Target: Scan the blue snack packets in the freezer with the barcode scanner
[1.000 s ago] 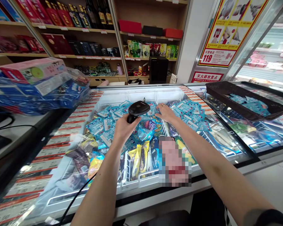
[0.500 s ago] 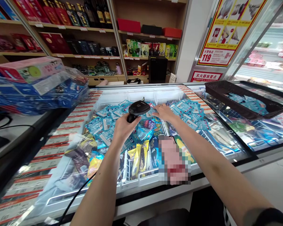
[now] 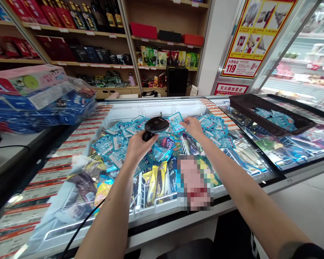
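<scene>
My left hand (image 3: 140,145) is wrapped round the handle of a black barcode scanner (image 3: 156,124), its head tipped toward the far side. A blue packet (image 3: 175,121) is pinched at its right edge by my right hand (image 3: 192,126), just right of the scanner. Many similar blue packets (image 3: 118,144) lie spread in a loose layer on the glass top of a chest freezer, to the left of and beneath the scanner. Another group of blue packets (image 3: 214,124) lies to the right of my right hand. The scanner's cable (image 3: 83,223) runs beside my left forearm.
A dark basket (image 3: 305,131) with blue packets stands at the right. Plastic-wrapped boxes (image 3: 43,93) are stacked at the left. Yellow ice-cream wrappers (image 3: 156,181) show under the glass, beside a pixelated pink object (image 3: 194,183). Shelves (image 3: 97,32) of goods line the back.
My right hand has lifted a blue packet off the layer and holds it up beside the scanner. My left hand keeps hold of the scanner. The view has shifted slightly.
</scene>
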`<state>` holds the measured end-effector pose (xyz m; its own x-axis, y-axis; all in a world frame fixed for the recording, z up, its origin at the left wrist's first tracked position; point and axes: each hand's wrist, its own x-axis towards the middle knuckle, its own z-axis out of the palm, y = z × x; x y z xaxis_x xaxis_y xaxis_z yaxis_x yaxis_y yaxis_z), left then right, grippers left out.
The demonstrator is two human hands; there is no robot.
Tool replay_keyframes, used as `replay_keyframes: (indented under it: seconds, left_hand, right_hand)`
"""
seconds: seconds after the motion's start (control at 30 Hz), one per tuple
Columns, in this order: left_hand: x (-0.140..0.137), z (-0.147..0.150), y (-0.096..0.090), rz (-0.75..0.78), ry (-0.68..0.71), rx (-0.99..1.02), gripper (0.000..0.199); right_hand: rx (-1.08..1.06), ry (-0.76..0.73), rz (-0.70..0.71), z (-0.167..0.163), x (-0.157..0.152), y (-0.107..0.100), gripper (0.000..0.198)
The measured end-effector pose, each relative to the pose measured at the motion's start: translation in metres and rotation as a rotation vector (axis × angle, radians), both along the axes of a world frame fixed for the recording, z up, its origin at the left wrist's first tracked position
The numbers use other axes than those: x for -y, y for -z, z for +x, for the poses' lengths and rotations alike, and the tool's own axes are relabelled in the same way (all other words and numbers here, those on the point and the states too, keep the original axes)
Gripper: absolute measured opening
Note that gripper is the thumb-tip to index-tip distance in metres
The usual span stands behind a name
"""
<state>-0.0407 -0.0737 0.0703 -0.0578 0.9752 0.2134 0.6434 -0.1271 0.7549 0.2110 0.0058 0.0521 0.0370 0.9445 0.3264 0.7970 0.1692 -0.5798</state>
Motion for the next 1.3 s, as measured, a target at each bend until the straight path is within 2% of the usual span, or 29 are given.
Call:
replay_keyframes:
  seconds: [0.17,0.33,0.57,0.77,0.87,1.07,1.3]
  left_hand:
    - [-0.001,0.001,0.002,-0.006,0.042,0.024,0.042]
    - [-0.002,0.005,0.002,-0.024,0.07,-0.003,0.044]
    - [-0.008,0.011,0.001,-0.059,0.096,-0.033,0.044]
    - [-0.016,0.02,-0.003,-0.049,0.149,0.012,0.042]
    - [-0.018,0.025,-0.004,-0.057,0.183,0.029,0.043]
    - [-0.017,0.029,0.001,-0.045,0.16,-0.04,0.045]
    - [-0.012,0.029,-0.004,-0.069,0.16,-0.006,0.046]
  right_hand:
    - [-0.471,-0.065,-0.073,0.012,0.011,0.02,0.018]
    - [-0.661,-0.146,-0.044,0.014,0.014,0.042,0.02]
    - [-0.722,-0.197,-0.025,0.014,0.015,0.047,0.023]
    - [-0.715,-0.173,-0.075,0.011,0.019,0.046,0.022]
    - [-0.747,-0.2,-0.052,0.011,0.018,0.047,0.021]
    - [-0.811,-0.241,-0.011,0.012,0.017,0.047,0.022]
    - [-0.818,-0.243,-0.009,0.012,0.017,0.049,0.027]
